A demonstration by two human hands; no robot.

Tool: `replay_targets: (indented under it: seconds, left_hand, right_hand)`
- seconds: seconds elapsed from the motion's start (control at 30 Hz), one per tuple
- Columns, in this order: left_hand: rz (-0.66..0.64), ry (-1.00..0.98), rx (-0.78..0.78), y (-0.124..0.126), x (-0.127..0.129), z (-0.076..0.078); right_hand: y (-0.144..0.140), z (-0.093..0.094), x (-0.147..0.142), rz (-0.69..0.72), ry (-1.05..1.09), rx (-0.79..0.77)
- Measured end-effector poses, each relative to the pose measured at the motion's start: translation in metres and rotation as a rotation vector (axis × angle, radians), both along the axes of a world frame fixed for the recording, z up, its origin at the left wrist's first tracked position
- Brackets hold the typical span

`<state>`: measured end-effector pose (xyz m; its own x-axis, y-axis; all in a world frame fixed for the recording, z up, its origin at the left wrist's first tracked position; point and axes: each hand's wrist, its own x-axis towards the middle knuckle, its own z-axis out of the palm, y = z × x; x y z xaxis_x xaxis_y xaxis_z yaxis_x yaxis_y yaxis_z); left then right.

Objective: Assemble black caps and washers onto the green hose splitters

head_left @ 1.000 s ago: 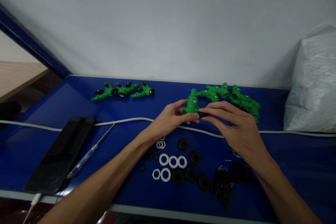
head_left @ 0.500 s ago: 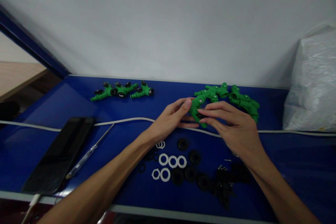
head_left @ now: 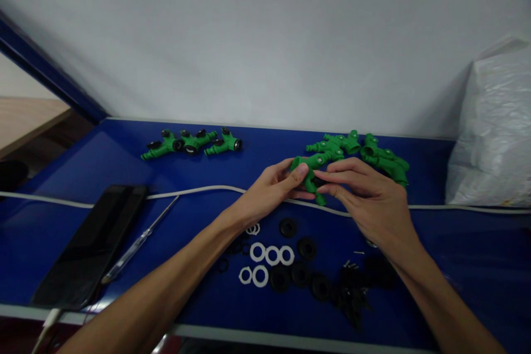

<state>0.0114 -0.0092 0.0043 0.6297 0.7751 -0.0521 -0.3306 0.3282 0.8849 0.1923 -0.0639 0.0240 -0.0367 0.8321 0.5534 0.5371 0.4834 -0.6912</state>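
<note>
A green Y-shaped hose splitter [head_left: 309,172] is held above the blue table between both hands. My left hand [head_left: 277,183] is closed around its left side, thumb on top. With thumb and fingertips, my right hand [head_left: 365,191] pinches a small black valve knob [head_left: 318,181] against the splitter's side; the fingers hide part of it. Just behind lie more green splitter bodies [head_left: 336,145], and others [head_left: 385,159] rest beyond my right hand. Below the hands are white rings [head_left: 272,255], black round caps [head_left: 307,248] and small black parts [head_left: 352,298].
Several splitters with black fittings [head_left: 224,142] lie at the back left. A dark phone [head_left: 89,249] and a screwdriver [head_left: 139,242] are on the left. A white cable [head_left: 199,191] crosses the table. At right stands a plastic-wrapped bag [head_left: 492,127]; a wall rises behind.
The splitter has turned in my hands, so an open round end now shows at its upper left. My right fingers stay pinched on the black knob.
</note>
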Motion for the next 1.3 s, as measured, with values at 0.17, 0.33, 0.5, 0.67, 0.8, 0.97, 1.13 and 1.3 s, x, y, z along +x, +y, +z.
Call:
replay_targets:
  seconds: [0.17,0.33,0.5,0.67,0.8,0.97,1.13,1.3]
  left_hand:
    - [0.022,-0.047,-0.005,-0.002,0.001,0.001]
    - [0.041,-0.052,0.005,-0.003,0.000,0.005]
    - [0.046,0.006,0.071,0.000,0.000,0.002]
    - [0.035,0.037,0.046,0.001,0.000,0.001]
    - [0.050,0.008,0.006,-0.002,0.000,0.005]
    - [0.081,-0.024,-0.057,-0.005,0.000,0.010]
    - [0.078,0.031,-0.041,-0.010,0.001,0.015]
    - [0.130,0.057,-0.008,-0.012,0.003,0.015]
  right_hand:
    - [-0.001,-0.004,-0.001,-0.064,-0.009,0.016]
    - [-0.003,-0.005,-0.008,-0.096,0.012,0.055]
    - [-0.003,-0.003,-0.011,-0.006,0.048,0.013]
    - [-0.004,-0.001,-0.012,0.007,0.076,-0.021]
    - [-0.004,0.000,-0.013,-0.076,-0.015,0.012]
    - [-0.005,-0.001,-0.014,-0.139,-0.061,0.045]
    - [-0.007,-0.004,-0.017,-0.138,-0.071,0.089]
    - [-0.005,-0.007,-0.015,-0.085,-0.092,0.085]
